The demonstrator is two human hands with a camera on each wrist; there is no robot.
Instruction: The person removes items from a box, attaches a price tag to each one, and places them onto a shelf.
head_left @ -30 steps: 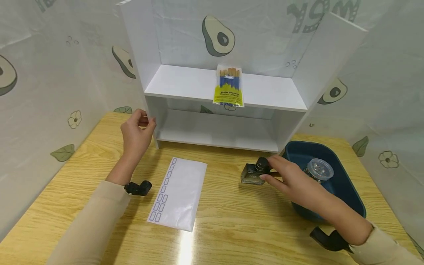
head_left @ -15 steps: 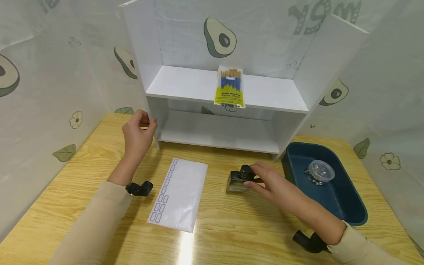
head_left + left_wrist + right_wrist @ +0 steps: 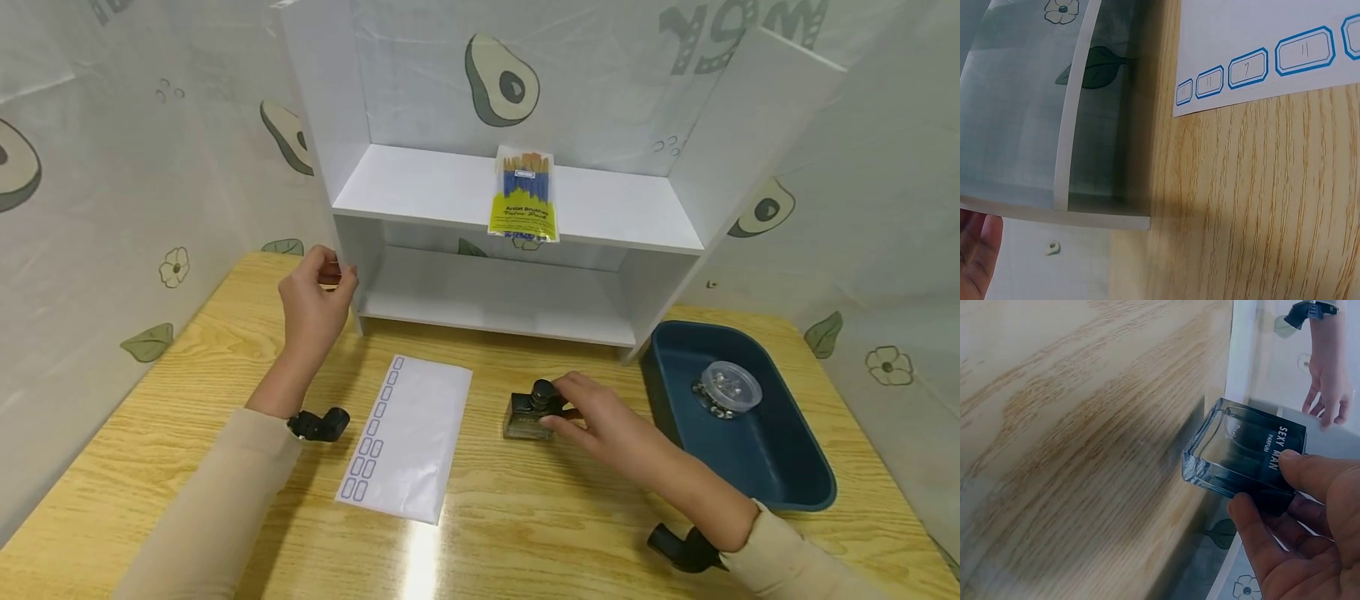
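Observation:
My right hand [image 3: 603, 425] grips a dark glass perfume bottle [image 3: 527, 418] with a round black cap, thumb on one side and fingers on the other. In the right wrist view the perfume bottle's face reads "SEXY MAN PARFUM", and its clear base points away from the palm, close over the wooden table [image 3: 1104, 456]. My left hand [image 3: 315, 296] stays beside the white shelf [image 3: 517, 304], its fingers loosely bent at the outer face of the left side panel. Only fingertips of that left hand [image 3: 979, 250] appear in the left wrist view, right at the panel.
A white sheet with blue-framed labels [image 3: 416, 433] lies between the hands. On the upper shelf board, a pack of artist brushes [image 3: 524, 196] overhangs the front edge. At right stands a dark blue tub [image 3: 750, 467] holding a clear round container [image 3: 731, 387] with small shiny pieces.
My right hand has carried the perfume bottle left and toward me, away from the blue tub and closer to the label sheet. The left hand has stayed at the shelf's side.

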